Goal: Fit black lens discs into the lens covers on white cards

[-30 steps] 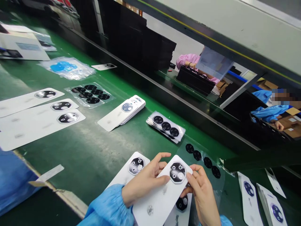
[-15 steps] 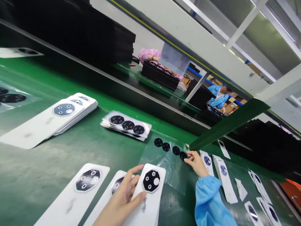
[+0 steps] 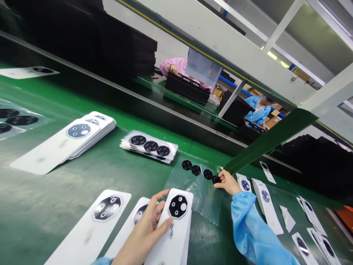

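Head view: the left hand (image 3: 147,226) grips a white phone-shaped card (image 3: 162,246), thumb on its face just below the black octagonal patch (image 3: 178,206), other fingers along its left edge. The right hand (image 3: 230,183) brings thumb and forefinger close together at the rightmost black octagonal disc (image 3: 216,179) on a clear plastic sheet (image 3: 205,208); whether they pinch it, I cannot tell.

No legible text or numbers — only a dark, unreadable mark (image 3: 171,230) on the held white card (image 3: 172,244).
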A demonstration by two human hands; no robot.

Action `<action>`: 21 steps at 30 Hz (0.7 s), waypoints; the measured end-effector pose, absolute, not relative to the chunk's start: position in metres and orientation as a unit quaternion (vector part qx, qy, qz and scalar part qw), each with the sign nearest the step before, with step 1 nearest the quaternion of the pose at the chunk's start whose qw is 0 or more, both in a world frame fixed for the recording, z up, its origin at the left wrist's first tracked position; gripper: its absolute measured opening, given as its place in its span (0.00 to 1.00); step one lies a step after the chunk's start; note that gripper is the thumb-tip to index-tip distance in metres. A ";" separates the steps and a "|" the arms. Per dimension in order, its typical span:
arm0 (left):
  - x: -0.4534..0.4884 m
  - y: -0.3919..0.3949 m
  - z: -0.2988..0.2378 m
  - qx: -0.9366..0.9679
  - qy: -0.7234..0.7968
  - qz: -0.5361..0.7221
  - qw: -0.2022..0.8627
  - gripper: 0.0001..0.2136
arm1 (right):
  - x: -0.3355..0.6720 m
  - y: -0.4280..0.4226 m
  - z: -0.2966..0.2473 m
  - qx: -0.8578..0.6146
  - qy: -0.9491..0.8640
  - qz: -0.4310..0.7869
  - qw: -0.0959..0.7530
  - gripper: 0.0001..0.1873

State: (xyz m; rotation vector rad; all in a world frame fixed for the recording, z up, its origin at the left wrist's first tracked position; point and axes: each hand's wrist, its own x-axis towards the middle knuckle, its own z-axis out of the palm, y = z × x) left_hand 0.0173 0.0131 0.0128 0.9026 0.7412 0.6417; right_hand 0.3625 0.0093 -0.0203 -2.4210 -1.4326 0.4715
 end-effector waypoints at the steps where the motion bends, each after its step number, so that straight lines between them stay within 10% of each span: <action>1: 0.017 0.014 0.013 0.417 0.341 0.301 0.787 0.32 | 0.361 0.009 -0.020 -0.839 -0.498 0.159 0.148 0.11; 21: 0.013 0.018 0.014 0.405 0.327 0.312 0.795 0.30 | 0.333 -0.017 -0.017 -0.794 -0.586 0.028 0.161 0.23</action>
